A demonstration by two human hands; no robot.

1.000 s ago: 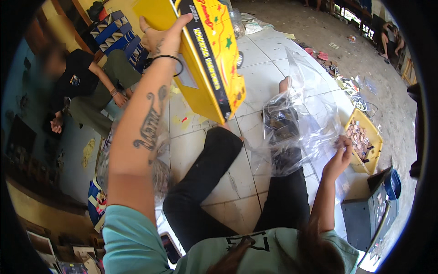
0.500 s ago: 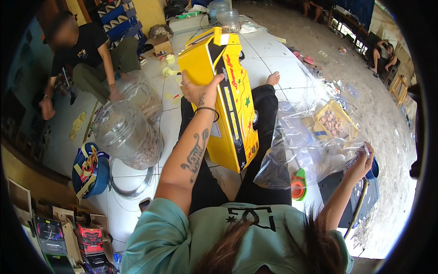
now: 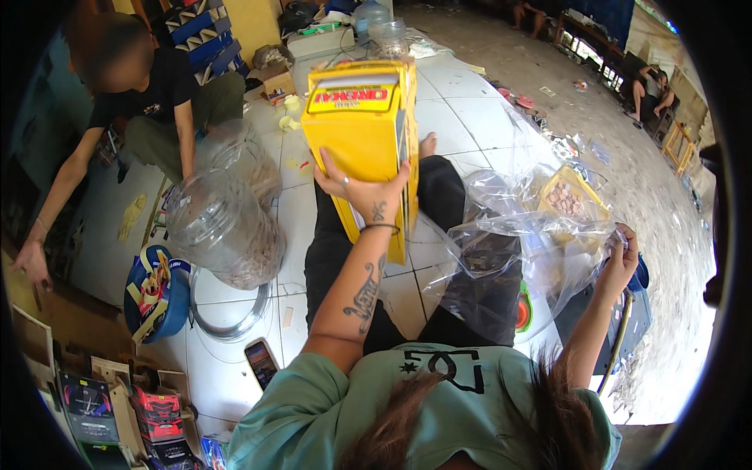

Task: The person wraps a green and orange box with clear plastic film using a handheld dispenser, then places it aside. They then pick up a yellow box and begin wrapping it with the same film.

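My left hand [image 3: 366,186] is closed round a big yellow toy truck [image 3: 349,135], boxy, with printed panels. The truck is held up over my legs, one flat end tilted toward me; its wheels are hidden from here. Out to the right, my right hand [image 3: 622,262] pinches the edge of a large clear plastic bag [image 3: 501,243]. The bag hangs loose and crumpled across my thigh, apart from the truck. Partly behind the bag is a roll of tape in a green and orange holder [image 3: 524,308].
Left of me stand large clear jars [image 3: 223,227] and a blue tub [image 3: 168,301] of tools. A phone [image 3: 261,364] lies near my left elbow. A yellow tray [image 3: 576,192] holds small brown pieces. A co-worker [image 3: 149,102] squats at left; boxed toys [image 3: 157,411] stand lower left.
My left hand has turned the truck so its flat end faces me and its side is mostly out of sight. The bag is stretched wider over my leg. The co-worker's arm reaches further out.
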